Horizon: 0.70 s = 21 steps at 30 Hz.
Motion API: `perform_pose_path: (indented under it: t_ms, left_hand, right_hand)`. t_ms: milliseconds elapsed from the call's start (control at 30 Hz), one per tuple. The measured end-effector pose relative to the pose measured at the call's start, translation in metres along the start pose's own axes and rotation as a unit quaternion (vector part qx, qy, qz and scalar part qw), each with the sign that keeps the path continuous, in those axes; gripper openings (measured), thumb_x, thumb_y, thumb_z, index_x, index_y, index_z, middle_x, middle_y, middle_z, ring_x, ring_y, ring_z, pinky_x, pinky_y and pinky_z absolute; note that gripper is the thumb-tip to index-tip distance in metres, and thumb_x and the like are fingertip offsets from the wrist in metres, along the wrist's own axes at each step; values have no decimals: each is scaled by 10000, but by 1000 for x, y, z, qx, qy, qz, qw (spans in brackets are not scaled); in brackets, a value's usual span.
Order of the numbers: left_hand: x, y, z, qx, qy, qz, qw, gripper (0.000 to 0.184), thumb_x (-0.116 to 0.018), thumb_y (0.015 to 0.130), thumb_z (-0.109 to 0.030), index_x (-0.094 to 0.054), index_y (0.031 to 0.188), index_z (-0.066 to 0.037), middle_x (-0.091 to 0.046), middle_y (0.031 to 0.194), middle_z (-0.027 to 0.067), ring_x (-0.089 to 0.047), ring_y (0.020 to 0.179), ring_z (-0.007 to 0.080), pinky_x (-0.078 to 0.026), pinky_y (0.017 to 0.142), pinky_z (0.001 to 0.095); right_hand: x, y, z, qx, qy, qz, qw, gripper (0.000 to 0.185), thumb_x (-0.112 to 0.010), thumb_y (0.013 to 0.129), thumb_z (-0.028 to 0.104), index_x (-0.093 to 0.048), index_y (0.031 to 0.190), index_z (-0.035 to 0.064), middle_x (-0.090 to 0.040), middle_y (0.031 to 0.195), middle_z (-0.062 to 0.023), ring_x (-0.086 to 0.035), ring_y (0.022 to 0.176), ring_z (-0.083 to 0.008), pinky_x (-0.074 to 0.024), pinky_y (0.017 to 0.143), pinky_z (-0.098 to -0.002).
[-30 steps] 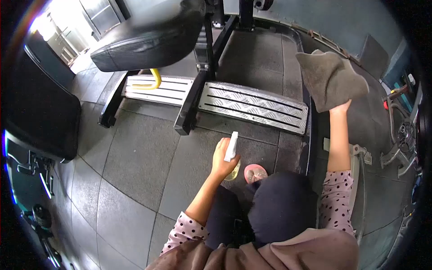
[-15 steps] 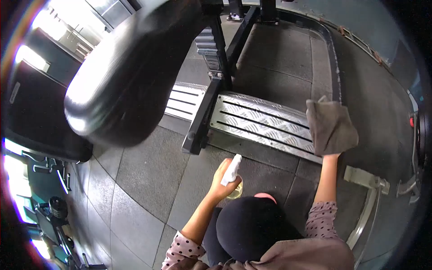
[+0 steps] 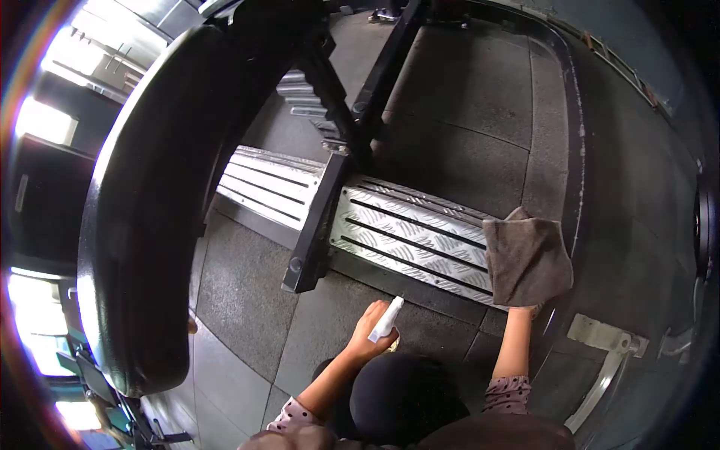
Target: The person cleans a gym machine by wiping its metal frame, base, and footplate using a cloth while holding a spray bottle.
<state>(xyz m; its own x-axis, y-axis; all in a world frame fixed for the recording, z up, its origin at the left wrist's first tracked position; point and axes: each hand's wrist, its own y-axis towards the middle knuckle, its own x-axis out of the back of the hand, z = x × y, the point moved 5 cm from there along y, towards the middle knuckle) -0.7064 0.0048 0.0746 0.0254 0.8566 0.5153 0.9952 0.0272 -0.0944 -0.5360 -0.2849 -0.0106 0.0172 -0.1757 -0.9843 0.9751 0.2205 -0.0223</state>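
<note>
My left hand (image 3: 366,328) is wrapped round a spray bottle with a white trigger head (image 3: 386,321), held low above the floor. Most of the bottle's body is hidden by the hand and my knee. A brown cloth (image 3: 529,259) covers my right hand (image 3: 523,310), leaving only a little of it near the wrist in sight. The cloth lies over the right end of a silver diamond-tread footplate (image 3: 409,238) with black grip strips. My fingers under the cloth cannot be seen.
A large black padded cushion (image 3: 142,225) looms at the left. A black steel beam (image 3: 319,221) separates the footplate from a second tread plate (image 3: 270,187). At the lower right stands a pale metal frame (image 3: 600,334). Dark rubber tiles (image 3: 244,300) cover the floor.
The camera view has shifted, and the black cushion now looks more upright. In the picture, the cloth and right hand sit lower and farther left. Both hands keep their holds.
</note>
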Motion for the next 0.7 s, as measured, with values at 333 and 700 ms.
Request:
perform_pose_path:
  t_ms: [333,700]
  left_hand:
    - [-6,-40,15,14,-10,-170,985,355,-633,704,-33,-539,1045,9,-543,1018,204,-551,942,396,-463,846,422]
    - [6,-84,20,-92,53,-299,948,352,-675,714,-39,-536,1034,11,-546,1033,201,-556,942,383,-474,826,425]
  right_hand:
    - [-9,-20,41,69,-75,146,984,671,-387,961,563,-328,1475,135,-314,1532,-95,-276,1410,-321,-206,1164,-508]
    - [-78,-35,-76,222,-932,163,235,602,-534,914,389,-395,1455,166,-289,1538,-136,-264,1413,-358,-163,1111,-623]
